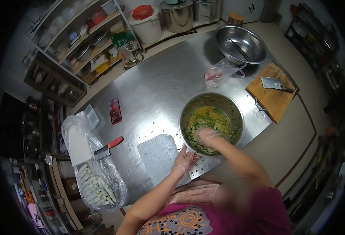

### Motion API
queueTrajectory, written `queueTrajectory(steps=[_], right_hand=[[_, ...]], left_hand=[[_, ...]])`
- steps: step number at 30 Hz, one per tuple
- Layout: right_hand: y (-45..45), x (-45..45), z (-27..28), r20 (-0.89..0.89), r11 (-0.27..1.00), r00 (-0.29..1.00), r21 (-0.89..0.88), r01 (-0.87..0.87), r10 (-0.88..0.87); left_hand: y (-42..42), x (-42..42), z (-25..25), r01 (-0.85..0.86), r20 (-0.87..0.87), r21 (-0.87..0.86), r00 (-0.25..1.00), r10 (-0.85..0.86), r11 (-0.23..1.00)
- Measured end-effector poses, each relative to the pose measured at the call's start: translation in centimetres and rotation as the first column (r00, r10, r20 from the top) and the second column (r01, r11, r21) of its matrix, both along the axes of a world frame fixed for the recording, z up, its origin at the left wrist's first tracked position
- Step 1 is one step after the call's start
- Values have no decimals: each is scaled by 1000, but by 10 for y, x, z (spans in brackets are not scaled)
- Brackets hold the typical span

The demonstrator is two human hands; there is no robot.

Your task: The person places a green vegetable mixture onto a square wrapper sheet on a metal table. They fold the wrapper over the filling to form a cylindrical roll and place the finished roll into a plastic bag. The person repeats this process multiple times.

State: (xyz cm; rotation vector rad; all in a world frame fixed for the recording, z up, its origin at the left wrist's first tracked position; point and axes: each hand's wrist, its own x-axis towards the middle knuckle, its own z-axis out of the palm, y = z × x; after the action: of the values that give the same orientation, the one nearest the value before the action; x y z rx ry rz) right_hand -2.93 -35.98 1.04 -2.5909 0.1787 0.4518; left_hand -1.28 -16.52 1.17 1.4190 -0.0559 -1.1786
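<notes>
A deep stainless steel pot [239, 117] stands near the front edge of the metal table. Inside it lies a mix of chopped greens and pale bits [202, 119], with yellow liquid towards the far side. My right hand [207, 137], in a clear plastic glove, is down in this mix, its fingertips partly hidden. Also gloved, my left hand [186, 160] grips the pot's near left rim from outside. Just left of the pot, a grey flat sheet [157, 155] lies on the table.
Wrappers [78, 144] and filled rolls [94, 186] lie on plastic at the left, a red-handled cleaver [107, 149] partly over it. Beyond are a phone [115, 111] and plastic box [91, 116]. Rightward sit a plastic bag [219, 73], steel basin [224, 48] and cutting board [263, 100] bearing a cleaver [274, 83].
</notes>
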Motion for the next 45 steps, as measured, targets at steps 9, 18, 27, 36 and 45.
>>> queueTrajectory(steps=[9, 18, 27, 36, 45], right_hand=[[-44, -55, 31, -115, 965, 988, 229, 127, -103], [-1, -38, 16, -94, 985, 995, -163, -53, 38], [-26, -57, 62, -33, 865, 949, 402, 299, -313], [-50, -58, 31, 66, 897, 910, 211, 388, -409], [136, 42, 44, 273, 918, 962, 386, -88, -22]], left_hand=[[8, -6, 15, -69, -66, -98, 996, 62, 993], [42, -4, -13, -78, -148, -152, 987, 55, 985], [116, 12, -12, -235, -112, -93, 968, 224, 968], [180, 25, -6, -533, -50, 124, 839, 542, 837], [194, 52, -19, -647, 109, 181, 761, 639, 740]])
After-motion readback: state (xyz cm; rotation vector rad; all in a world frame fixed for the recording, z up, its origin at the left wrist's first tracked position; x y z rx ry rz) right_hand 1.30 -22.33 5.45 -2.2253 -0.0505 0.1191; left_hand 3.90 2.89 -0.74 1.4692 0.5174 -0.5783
